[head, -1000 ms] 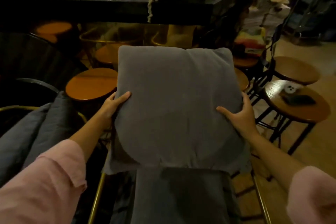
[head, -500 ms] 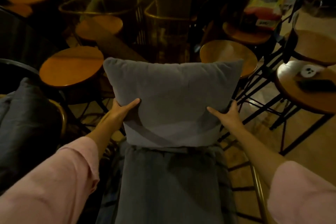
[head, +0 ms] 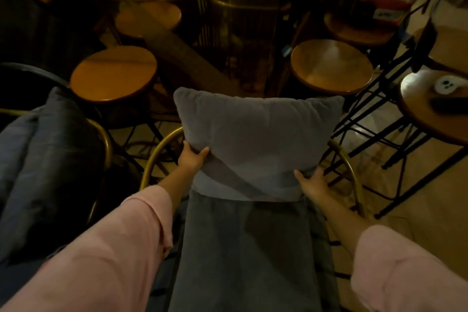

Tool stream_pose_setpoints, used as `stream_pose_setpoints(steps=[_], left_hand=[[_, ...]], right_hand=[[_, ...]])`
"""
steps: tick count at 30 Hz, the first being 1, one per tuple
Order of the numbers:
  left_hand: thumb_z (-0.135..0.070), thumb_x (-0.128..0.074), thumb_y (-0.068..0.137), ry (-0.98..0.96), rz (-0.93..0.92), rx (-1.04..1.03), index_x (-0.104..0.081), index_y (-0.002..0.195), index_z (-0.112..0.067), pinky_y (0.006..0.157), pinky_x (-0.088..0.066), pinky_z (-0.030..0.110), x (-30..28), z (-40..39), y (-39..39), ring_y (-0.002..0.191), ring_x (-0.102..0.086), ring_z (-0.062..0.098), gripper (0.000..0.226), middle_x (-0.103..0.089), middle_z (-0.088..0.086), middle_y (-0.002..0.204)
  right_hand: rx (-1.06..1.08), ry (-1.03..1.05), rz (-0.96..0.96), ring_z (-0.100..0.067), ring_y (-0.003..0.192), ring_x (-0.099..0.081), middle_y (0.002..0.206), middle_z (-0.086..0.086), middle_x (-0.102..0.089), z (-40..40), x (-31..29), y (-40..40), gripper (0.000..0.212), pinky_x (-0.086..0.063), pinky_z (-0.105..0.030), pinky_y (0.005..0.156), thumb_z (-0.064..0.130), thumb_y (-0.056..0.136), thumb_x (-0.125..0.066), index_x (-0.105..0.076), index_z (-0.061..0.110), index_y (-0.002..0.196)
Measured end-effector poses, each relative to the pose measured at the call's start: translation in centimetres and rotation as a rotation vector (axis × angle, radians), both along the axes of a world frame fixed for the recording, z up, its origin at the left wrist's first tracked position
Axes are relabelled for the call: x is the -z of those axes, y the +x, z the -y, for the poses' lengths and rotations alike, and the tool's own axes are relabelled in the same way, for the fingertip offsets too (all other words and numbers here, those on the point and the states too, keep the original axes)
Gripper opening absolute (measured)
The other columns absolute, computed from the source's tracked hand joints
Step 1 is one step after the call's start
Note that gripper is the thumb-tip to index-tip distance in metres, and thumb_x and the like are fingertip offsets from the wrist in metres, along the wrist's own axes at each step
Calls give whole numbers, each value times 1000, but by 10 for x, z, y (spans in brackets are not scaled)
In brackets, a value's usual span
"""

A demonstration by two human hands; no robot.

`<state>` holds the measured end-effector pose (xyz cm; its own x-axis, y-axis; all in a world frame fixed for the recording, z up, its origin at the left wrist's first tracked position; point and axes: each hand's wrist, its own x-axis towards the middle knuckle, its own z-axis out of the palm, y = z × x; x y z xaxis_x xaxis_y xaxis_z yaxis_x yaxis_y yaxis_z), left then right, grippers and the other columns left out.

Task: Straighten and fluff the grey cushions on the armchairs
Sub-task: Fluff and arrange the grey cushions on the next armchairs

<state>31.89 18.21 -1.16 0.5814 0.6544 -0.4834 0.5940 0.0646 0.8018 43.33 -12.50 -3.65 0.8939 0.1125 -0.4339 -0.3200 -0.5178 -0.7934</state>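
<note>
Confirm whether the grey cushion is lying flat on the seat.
No: the grey cushion stands upright against the armchair's gold frame, with the left hand and right hand gripping its lower corners.

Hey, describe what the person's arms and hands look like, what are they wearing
Both arms wear loose, light pink sleeves, the left sleeve and right sleeve each ending partway along the forearm, leaving the wrists bare. The left hand and right hand are bare: no gloves, and no rings, watch or bracelets can be made out in the dim light.
</note>
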Motion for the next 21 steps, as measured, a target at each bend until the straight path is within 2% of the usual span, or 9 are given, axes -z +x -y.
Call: stream_pose_setpoints(steps=[1,4,6,8,12,15,17,19,21], left_hand=[[-42,-63,89,19,-7,15,-24,153,-19,110,-40,54,-6,0,-10,137,-42,38,78,-40,11,153],[-48,-56,92,71,10,24,-38,147,-10,105,-46,48,-32,2,-40,131,-50,35,69,-52,10,143],[-52,-51,94,100,30,-24,-50,136,-9,97,-48,39,-54,-10,-67,119,-57,29,60,-60,-3,120],[-55,-49,93,158,60,-58,-57,126,-11,91,-48,36,-75,-31,-96,111,-60,25,56,-63,-5,106],[-41,-54,96,362,72,-164,-54,134,-4,99,-45,35,-116,-84,-180,121,-58,28,53,-63,12,129],[-32,-59,95,440,73,-298,-55,132,0,101,-46,38,-133,-118,-247,120,-59,30,50,-63,16,128],[-31,-60,94,452,63,-350,-59,124,-2,97,-47,36,-141,-136,-292,114,-60,25,43,-63,11,118],[-25,-59,96,425,30,-381,-61,116,-6,91,-44,33,-144,-151,-331,107,-54,20,28,-57,8,112],[-21,-58,96,423,2,-449,-54,129,3,97,-43,36,-145,-170,-366,118,-55,27,40,-59,15,126]], right_hand=[[-52,-52,-56,-36,133,-49,142,-14,-51,-4,-7,-9,66,-43,-47,107,28,89,-69,-38,8,144],[-321,-190,-271,-33,114,-59,119,-14,-57,-30,-45,-39,44,-49,-37,82,32,97,-59,-56,2,128],[-474,-201,-320,-31,112,-60,113,-12,-52,-57,-69,-56,39,-48,-42,84,37,96,-58,-58,7,121],[-567,-191,-271,-30,118,-58,116,-4,-51,-88,-93,-65,45,-46,-40,86,43,96,-56,-55,11,127],[-711,-82,-149,-25,110,-55,129,-5,-51,-163,-137,-87,52,-44,-39,88,43,98,-52,-48,11,139],[-814,-26,-104,-22,105,-56,121,-7,-55,-212,-160,-116,39,-47,-40,93,38,100,-49,-54,12,130],[-852,-23,-99,-18,95,-57,117,-9,-58,-245,-167,-141,32,-48,-35,82,38,100,-50,-58,15,122],[-886,-25,-89,-19,96,-57,117,-10,-59,-273,-171,-167,35,-47,-34,77,39,99,-51,-59,15,124],[-907,-14,-98,-20,98,-57,121,-7,-58,-303,-175,-196,40,-47,-33,72,39,99,-52,-57,14,129]])
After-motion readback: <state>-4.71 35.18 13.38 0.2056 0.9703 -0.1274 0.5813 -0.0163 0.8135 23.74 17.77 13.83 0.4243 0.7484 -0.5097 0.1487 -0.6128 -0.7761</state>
